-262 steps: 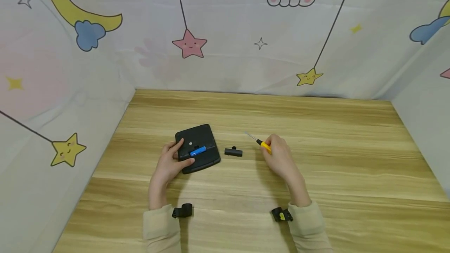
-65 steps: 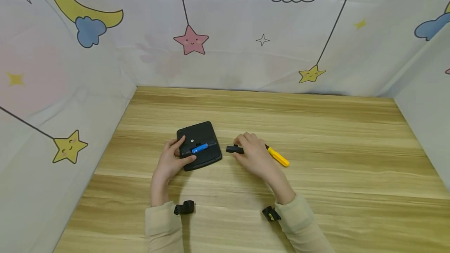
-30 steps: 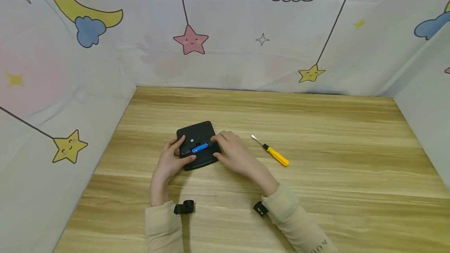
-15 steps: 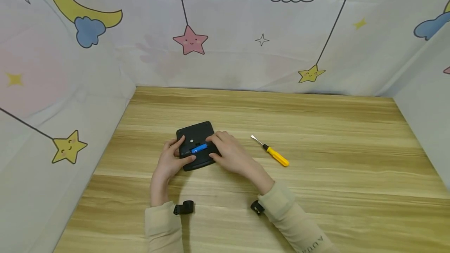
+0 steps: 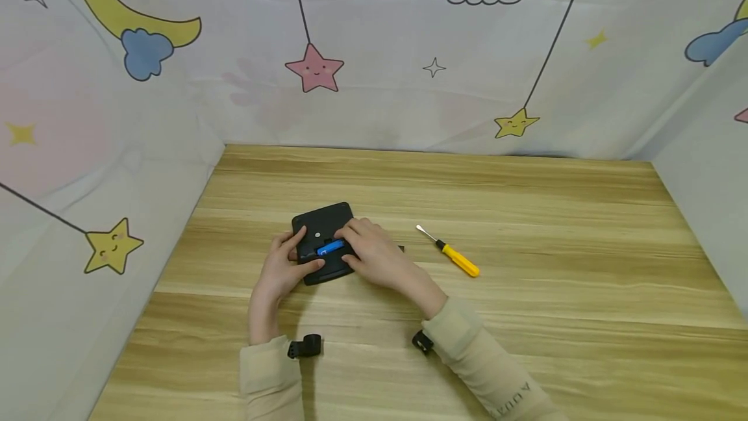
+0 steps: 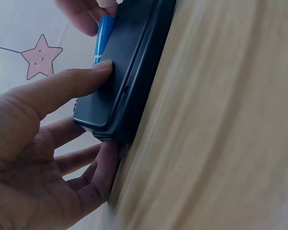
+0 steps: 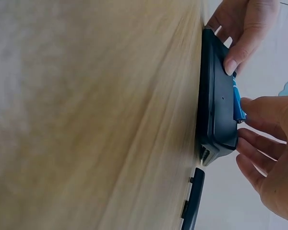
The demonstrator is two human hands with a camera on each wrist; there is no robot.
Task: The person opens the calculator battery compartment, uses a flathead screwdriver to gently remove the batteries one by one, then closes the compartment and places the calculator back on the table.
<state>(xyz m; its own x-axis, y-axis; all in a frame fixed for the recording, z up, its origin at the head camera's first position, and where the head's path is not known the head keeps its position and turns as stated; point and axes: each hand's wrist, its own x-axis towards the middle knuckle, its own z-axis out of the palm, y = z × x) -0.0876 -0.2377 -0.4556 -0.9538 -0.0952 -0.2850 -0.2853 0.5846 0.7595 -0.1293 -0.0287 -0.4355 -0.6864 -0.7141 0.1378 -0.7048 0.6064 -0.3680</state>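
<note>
A black calculator-shaped device (image 5: 324, 217) lies face down on the table, a blue battery (image 5: 330, 248) in its back compartment. My left hand (image 5: 283, 267) holds the device's left side; in the left wrist view its thumb presses the back while other fingers reach under the edge. From the right, my right hand (image 5: 376, 253) reaches over the device. One fingertip (image 7: 247, 103) of it touches the battery near its bare metal end; other fingers lie at the device's edge. I cannot tell whether the battery is pinched. Mostly hidden by the right hand in the head view, the battery cover (image 7: 193, 199) lies on the table.
A yellow-handled screwdriver (image 5: 458, 260) lies right of the right hand, tip pointing up and left. The wood-grain table (image 5: 561, 278) is bordered at the back and sides by white cloth (image 5: 380, 115) printed with stars.
The right hand has let go of the screwdriver, passed over the battery cover, and moved left onto the device, up to the battery. The left hand keeps its hold.
</note>
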